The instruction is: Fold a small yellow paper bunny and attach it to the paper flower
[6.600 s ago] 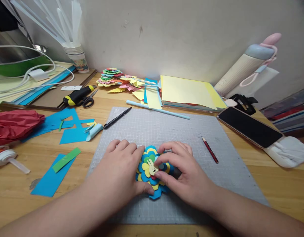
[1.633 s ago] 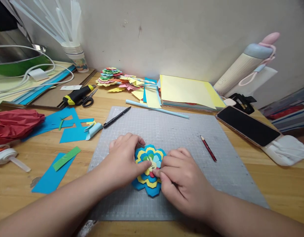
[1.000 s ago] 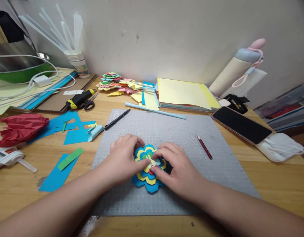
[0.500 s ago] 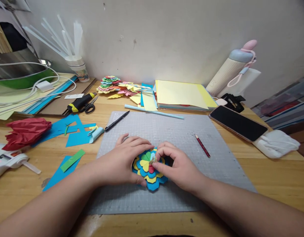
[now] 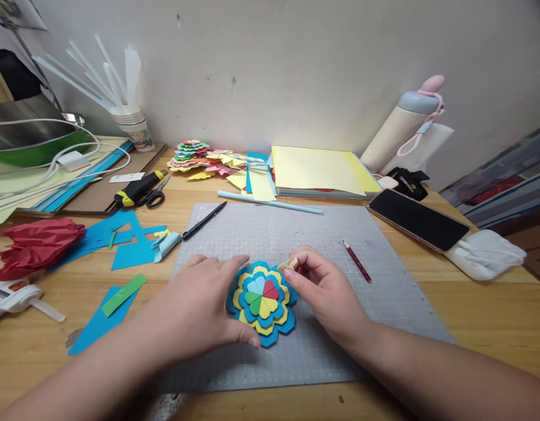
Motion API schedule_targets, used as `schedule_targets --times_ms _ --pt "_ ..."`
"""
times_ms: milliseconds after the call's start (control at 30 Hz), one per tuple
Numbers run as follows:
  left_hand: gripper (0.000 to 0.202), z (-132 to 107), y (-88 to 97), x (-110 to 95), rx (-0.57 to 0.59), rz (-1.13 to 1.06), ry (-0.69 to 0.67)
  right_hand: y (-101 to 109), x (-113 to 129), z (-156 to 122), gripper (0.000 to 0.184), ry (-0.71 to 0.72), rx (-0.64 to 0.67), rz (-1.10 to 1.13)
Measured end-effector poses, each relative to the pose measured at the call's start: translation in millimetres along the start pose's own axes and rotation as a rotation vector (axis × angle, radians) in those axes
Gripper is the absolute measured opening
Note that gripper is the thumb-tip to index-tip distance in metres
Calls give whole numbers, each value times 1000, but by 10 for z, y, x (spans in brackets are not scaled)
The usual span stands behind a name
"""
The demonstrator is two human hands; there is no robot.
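Note:
A layered paper flower in blue and yellow lies on the grey cutting mat. Heart-shaped petals in light blue, red, yellow and green form its centre. My left hand curves around the flower's left side, thumb and fingers spread apart; whether the tips touch its edge I cannot tell. Above the flower's upper right edge, my right hand pinches a small beige wooden piece between thumb and forefinger. My curled fingers partly cover that piece.
Left of the mat lie blue paper scraps, red crumpled paper and a white glue gun. A black pen and a pencil rest on the mat. Behind are scissors and a paper stack; a phone is right.
The flower has turned about a quarter turn counterclockwise. My right hand has moved with the wooden piece from the flower's centre to its upper right edge. My left hand has spread wider.

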State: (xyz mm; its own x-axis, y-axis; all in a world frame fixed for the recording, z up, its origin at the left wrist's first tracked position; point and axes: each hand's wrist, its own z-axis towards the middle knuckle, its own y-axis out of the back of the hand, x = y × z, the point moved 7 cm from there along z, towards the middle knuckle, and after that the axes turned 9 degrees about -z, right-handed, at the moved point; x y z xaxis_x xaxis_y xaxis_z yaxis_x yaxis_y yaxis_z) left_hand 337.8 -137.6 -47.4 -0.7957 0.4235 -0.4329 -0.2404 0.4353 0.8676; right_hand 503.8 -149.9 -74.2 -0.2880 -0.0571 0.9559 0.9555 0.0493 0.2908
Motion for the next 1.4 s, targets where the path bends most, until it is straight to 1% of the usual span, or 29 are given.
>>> schedule_targets --times_ms 33,100,167,233,300,433,500,567,667,767,833,900,933,1067,1133,1200,1333,1400 --pt "105 1 18 1 1 -2 -24 1 -7 2 14 -6 -1 11" --pt "103 11 30 -27 -20 6 -131 1 -16 10 15 -12 -1 20" --pt "103 20 -22 -62 -7 2 -241 -2 -17 19 15 -11 1 19" --pt "99 31 -98 -87 22 -17 -294 -9 -11 23 15 -7 4 23" --pt "94 49 -139 -107 -6 -14 -275 -17 0 20 14 -2 7 35" --pt "97 50 -120 -169 -178 65 -142 -18 5 13 15 -7 2 45" --pt "98 25 -99 -215 -220 98 -107 -2 -2 15 15 -13 -13 50" --pt "86 -1 -64 -240 -222 117 -85 18 -21 21 16 -32 -35 79" --pt "59 -18 25 -202 -210 116 -37 36 -70 38 17 -93 -66 168" --pt "39 -14 134 -122 -282 85 -10 62 -111 56 18 -138 -122 243" --pt "33 -3 148 -73 -320 57 -6 91 -139 61 18 -161 -173 271" --pt "39 15 95 -42 -300 29 -6 116 -160 58 18 -172 -213 281" --pt "47 23 55 -36 -274 18 -6 121 -160 57 17 -167 -219 275" --pt "88 44 -89 -43 -162 20 -4 114 -111 46 14 -81 -199 242" --pt "98 49 -122 -33 -130 38 9 116 -107 36 13 -56 -198 249" --pt "97 53 -129 -15 -121 53 14 116 -127 28 12 -61 -196 261" --pt "84 62 -115 21 -135 52 -1 106 -178 21 15 -99 -187 285" --pt "81 65 -113 34 -139 37 1 108 -171 20 15 -95 -193 285"
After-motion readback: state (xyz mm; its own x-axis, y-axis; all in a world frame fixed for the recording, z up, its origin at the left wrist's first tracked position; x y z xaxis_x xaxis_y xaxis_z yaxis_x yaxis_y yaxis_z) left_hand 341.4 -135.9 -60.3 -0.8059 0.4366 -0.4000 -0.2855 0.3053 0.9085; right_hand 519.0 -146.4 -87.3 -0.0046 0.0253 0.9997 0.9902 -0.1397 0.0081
